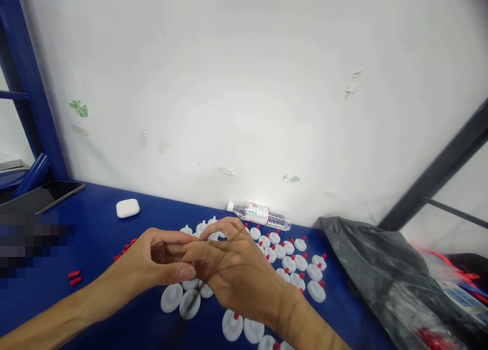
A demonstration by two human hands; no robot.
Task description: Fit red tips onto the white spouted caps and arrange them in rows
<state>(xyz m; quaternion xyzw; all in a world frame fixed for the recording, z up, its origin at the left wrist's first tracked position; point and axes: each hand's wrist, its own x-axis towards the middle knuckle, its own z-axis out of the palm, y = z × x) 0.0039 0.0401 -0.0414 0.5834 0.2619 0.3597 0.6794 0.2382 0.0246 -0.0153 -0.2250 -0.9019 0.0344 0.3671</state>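
The left hand [158,258] and the right hand [244,268] meet over the middle of the worktop [99,202], fingertips together. The left thumb and fingers are curled round toward each other; the right fingers are bent in against them. A pale sliver shows between the fingertips, but the fingers cover the rest — whether either hand grips it, I cannot tell.

Below and behind the left fingers lie plain white discs [171,297] with pale nozzles. White discs with red tips [301,262] spread from behind the right hand toward the worktop's right edge, and a few more lie nearer the front, partly under the right forearm. The hands and forearm block the view of the discs between these groups. Two loose red caps [75,278] sit toward the left side, and a small cluster of red caps [125,249] is partly hidden by the left wrist.

Along the back edge a clear bottle [263,215] lies on its side; a small white case [128,208] and a phone [61,191] lie toward the back left corner. A grey plastic bag [343,248] drapes along the right. The worktop is blue, backed by a white wall [229,85] with scraps of tape.
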